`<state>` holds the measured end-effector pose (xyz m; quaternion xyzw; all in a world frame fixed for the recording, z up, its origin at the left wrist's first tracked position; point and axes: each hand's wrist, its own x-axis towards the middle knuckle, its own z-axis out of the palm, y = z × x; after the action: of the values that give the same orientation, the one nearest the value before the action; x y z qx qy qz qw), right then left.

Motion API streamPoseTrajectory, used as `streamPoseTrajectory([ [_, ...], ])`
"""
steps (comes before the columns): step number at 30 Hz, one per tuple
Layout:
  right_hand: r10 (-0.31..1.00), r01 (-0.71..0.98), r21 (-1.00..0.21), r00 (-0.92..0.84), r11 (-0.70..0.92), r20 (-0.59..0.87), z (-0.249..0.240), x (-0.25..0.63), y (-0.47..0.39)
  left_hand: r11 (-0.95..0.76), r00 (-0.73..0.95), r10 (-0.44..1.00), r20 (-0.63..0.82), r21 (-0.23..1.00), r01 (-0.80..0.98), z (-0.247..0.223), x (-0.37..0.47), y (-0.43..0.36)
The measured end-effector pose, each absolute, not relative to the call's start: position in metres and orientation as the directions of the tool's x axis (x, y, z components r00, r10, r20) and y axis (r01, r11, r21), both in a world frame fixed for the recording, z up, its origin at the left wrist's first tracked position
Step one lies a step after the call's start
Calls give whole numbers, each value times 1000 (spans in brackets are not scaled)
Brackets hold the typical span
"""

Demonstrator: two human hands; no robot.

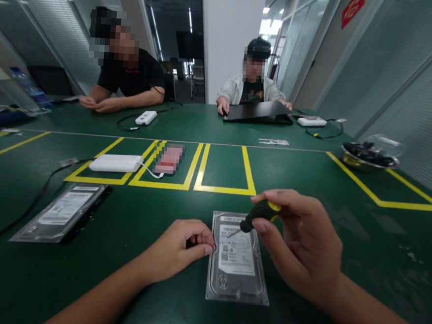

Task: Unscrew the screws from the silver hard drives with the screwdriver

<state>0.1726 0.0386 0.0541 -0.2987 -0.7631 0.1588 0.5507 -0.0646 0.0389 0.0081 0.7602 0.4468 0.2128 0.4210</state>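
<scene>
Green tabletop (pixel 142 204); left hand (pixel 182 246) half-curled, hold unclear, perhaps steadying flat silver metal drive (pixel 238 257); right hand (pixel 302 242) pinches stubby black-yellow screwdriver (pixel 258 216), likely for control

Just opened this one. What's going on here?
A person sits at a green table with a hard drive lying label up in front of them. Their right hand grips a screwdriver, its tip over the label; whether it touches is unclear. Their left hand is at the drive's left edge. A second drive lies off to the left. Across the table, a co-worker holds a dark panel.
</scene>
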Motion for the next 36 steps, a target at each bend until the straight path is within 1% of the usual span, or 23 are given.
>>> streamPoseTrajectory([
  [5, 630, 272, -573, -222, 773, 744, 53, 172, 39, -264, 512, 858, -33, 828, 495, 7, -63, 38],
  [14, 626, 273, -568, -223, 776, 748, 52, 172, 39, -359, 557, 831, 17, 780, 513, 10, -62, 39],
  [19, 630, 273, -573, -223, 773, 744, 53, 172, 39, -374, 564, 826, 21, 768, 519, 12, -63, 39],
  [25, 627, 262, -573, -238, 777, 741, 54, 172, 39, -419, 567, 821, 65, 744, 521, 12, -64, 40],
  [36, 620, 240, -572, -281, 785, 733, 50, 167, 33, -366, 526, 849, 55, 779, 509, 4, -67, 42],
])
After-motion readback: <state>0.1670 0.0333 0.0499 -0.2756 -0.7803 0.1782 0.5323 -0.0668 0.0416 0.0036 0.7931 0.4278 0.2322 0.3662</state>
